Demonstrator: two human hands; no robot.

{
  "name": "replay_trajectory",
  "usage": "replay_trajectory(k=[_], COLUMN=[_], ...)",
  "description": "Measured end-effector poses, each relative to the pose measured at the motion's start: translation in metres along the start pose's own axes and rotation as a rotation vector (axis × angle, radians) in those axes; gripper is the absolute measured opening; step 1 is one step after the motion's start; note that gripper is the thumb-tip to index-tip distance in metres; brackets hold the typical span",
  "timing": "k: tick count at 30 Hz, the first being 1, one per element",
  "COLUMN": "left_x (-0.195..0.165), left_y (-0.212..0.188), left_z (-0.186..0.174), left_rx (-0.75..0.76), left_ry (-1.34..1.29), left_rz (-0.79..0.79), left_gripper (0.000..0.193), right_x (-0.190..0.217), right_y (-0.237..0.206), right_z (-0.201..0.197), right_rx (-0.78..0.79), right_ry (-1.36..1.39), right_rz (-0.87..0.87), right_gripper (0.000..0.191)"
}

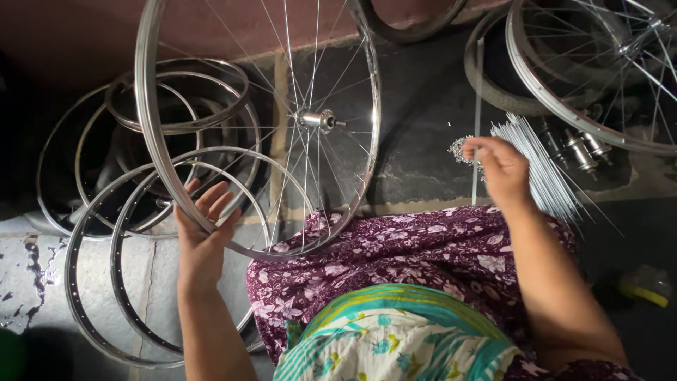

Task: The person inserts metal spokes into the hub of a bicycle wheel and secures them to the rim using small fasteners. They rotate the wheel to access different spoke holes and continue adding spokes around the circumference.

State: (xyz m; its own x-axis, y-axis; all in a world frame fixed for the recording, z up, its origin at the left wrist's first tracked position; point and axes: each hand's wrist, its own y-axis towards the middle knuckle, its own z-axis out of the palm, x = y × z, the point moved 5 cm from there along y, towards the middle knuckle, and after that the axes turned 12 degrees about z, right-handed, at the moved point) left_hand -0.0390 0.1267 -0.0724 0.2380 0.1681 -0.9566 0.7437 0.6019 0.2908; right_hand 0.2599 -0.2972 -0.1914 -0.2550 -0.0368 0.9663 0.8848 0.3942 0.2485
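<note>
A person held a bike wheel and reached for small metal parts.

The left hand [203, 236] was open, its fingers spread, with the palm against the rim of the spoked wheel [261, 127], which stood tilted on the lap in the purple flowered cloth [423, 254]. The right hand [502, 169] had its fingers pressed together, pinching at a little heap of shiny bits [460, 149] on the dark floor [423, 106], just beside a bundle of loose spokes [539, 166]. Bare rims [113, 233] lay stacked by the floor's left edge, and another wheel [599, 70] lay at the top right corner. The work looked to be at the picking-up step; the next move would need a tight pinch on one small bit.
</note>
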Motion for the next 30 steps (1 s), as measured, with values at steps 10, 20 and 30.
replay_trajectory(k=[10,20,30], left_x=[0.004,0.000,0.000], left_y=[-0.011,-0.013,-0.013], left_z=[0.006,0.011,0.011], left_rx=[0.064,0.086,0.091], left_ry=[0.030,0.007,0.016], left_rz=[0.022,0.027,0.024], left_gripper=[0.093,0.092,0.092], right_x=[-0.021,-0.054,-0.059], right_y=[0.013,0.014,0.015], right_z=[0.075,0.102,0.103], right_rx=[-0.102,-0.082,-0.056], right_ry=[0.792,0.903,0.940], right_rz=[0.164,0.264,0.263], right_gripper=[0.032,0.032,0.032])
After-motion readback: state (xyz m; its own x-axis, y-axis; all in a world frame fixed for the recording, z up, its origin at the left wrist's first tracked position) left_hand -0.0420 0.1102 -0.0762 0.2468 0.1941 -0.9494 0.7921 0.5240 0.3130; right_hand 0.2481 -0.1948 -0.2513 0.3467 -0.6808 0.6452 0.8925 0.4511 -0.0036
